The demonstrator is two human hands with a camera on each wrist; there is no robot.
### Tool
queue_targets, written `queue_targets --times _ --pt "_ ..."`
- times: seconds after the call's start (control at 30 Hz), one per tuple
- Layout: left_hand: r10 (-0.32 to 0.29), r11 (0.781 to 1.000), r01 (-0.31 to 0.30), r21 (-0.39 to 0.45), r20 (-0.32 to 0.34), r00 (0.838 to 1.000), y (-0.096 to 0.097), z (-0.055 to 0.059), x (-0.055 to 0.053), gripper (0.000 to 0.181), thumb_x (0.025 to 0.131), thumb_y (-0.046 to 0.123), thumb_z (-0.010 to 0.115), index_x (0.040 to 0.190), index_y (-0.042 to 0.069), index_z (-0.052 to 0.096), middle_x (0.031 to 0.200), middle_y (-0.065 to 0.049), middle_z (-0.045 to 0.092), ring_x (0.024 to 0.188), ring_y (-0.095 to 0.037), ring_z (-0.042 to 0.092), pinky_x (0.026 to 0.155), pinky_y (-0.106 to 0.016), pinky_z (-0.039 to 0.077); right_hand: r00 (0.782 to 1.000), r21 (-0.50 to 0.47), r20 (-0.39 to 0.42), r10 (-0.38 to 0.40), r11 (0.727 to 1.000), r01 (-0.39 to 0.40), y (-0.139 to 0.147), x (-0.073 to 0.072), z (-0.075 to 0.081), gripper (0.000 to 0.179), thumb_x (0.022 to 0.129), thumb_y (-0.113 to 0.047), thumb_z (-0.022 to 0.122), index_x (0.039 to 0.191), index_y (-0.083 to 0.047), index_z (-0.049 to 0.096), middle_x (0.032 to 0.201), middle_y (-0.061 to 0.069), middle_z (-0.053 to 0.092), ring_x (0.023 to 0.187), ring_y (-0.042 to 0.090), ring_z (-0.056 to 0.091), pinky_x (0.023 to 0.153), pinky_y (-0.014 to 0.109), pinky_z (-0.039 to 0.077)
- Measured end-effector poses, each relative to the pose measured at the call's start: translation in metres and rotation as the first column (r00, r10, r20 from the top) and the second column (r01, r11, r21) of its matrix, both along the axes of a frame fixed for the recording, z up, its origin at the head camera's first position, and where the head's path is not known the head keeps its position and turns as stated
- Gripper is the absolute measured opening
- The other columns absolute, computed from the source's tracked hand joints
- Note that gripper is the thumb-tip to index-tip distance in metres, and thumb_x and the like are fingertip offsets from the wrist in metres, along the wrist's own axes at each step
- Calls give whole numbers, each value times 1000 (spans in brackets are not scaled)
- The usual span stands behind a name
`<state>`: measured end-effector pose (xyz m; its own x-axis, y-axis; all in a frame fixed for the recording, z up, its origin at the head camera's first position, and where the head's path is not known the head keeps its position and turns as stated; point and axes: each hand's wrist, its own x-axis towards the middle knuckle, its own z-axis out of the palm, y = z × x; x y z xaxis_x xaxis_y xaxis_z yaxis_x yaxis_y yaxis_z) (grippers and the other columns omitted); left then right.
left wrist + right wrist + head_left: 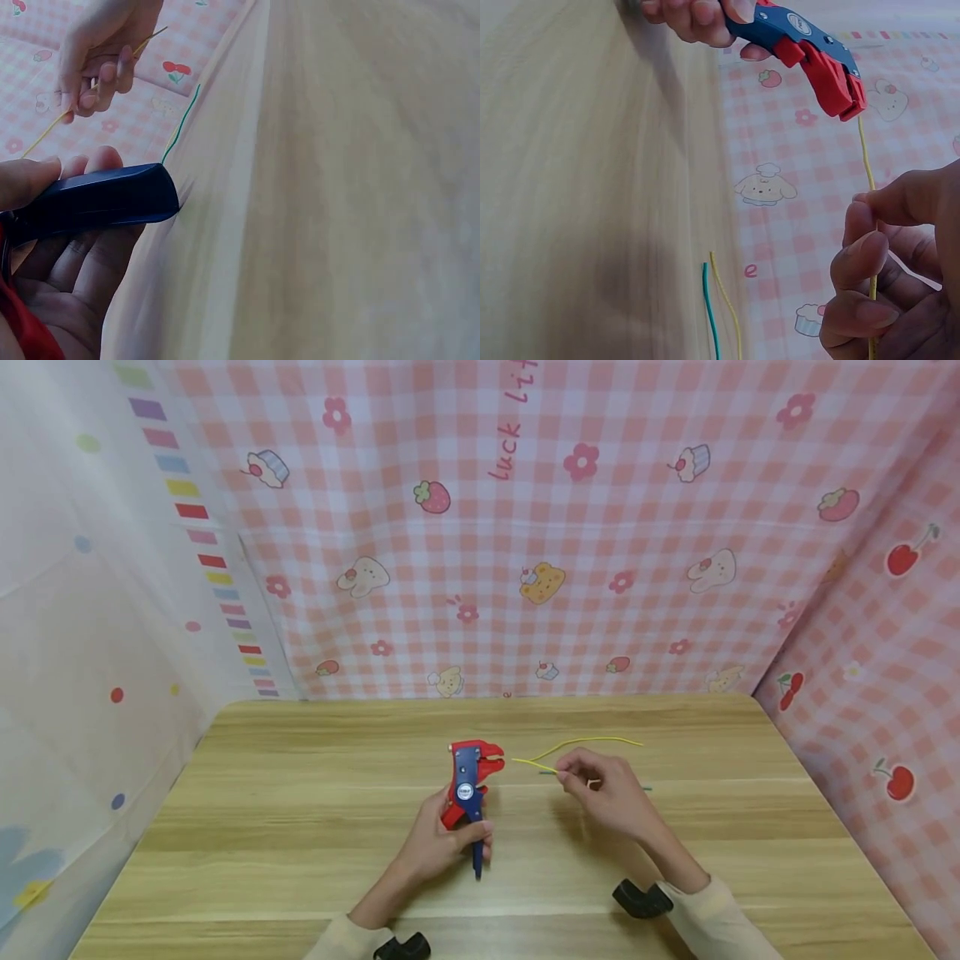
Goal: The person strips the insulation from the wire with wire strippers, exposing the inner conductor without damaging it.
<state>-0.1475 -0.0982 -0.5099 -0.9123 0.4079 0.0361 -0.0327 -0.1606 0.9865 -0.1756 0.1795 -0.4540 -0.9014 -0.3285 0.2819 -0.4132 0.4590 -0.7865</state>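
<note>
My left hand (438,843) grips a red and blue wire stripper (467,781) by its handles, its head pointing up and its mouth to the right. Between thumb and fingertips, my right hand (611,793) pinches a yellow wire (866,161). That wire's free end points left at the stripper's mouth, with a small gap between them in the head view. Its other part runs back under the right fingers. A second yellow wire (592,740) and a green wire (709,307) lie on the table behind the right hand, which hides part of the green one.
The wood-grain table (247,827) meets a pink checked cloth (480,543) along its back edge. Another cloth hangs at each side. Black wrist mounts (642,899) sit at both sleeves.
</note>
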Motion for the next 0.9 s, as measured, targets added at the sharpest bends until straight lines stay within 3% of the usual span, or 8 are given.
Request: queue_targets --times 0.1,0.3,0.57,0.9 --pt "2 1000 -2 10 -8 1000 2 -2 1 42 90 -6 68 126 -13 47 83 -26 66 66 -33 69 67 -50 60 1000 5 5 3 1000 -3 -2 -1 1 12 95 -9 67 94 -21 68 77 0 67 63 11 57 52 24 47" --pt "-20 999 20 24 -1 1000 5 -2 1 45 90 -4 68 128 -12 45 86 -30 65 66 -32 69 68 -49 60 1000 35 4 2 999 -2 -6 -4 3 10 95 -12 67 94 -21 69 78 4 67 60 11 54 49 24 44" --pt "-31 999 30 45 16 999 6 -3 2 44 90 -9 65 127 -13 42 87 -32 64 66 -29 68 68 -48 60 1000 70 -1 4 998 -4 -10 -7 8 6 95 -13 68 97 -11 73 77 -1 68 58 11 54 47 23 42" --pt "-36 998 36 60 1 999 6 -3 1 46 89 -10 66 128 -14 42 83 -27 65 64 -28 68 67 -48 60 999 74 -43 15 997 -12 -12 -8 12 5 95 -13 68 95 -13 74 74 -12 64 56 10 53 46 23 41"
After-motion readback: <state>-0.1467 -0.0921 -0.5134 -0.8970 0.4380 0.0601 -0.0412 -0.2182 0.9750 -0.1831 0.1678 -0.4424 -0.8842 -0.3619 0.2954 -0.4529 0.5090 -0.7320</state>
